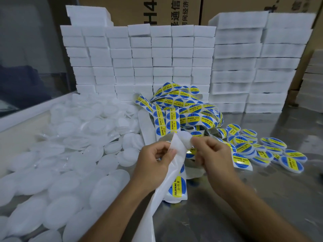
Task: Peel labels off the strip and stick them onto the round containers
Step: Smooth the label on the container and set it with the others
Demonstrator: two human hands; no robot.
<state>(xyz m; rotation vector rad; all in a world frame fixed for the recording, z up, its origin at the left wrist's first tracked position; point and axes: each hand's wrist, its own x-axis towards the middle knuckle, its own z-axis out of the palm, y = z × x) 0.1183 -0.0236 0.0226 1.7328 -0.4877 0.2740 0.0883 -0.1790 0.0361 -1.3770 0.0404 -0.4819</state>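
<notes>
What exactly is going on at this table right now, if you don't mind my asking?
A person is labelling round containers. The left hand grips the white backing strip, and the right hand pinches a label at its top, apparently peeling it. Plain white containers are heaped on the left; labelled containers lie on the right, beside a tangle of label strip.

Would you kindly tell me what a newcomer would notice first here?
The blue-and-yellow soldering paste label strip tangled mid-table, with both hands peeling it in front. White round containers lie heaped at left, labelled ones at right, before a wall of white foam blocks.
</notes>
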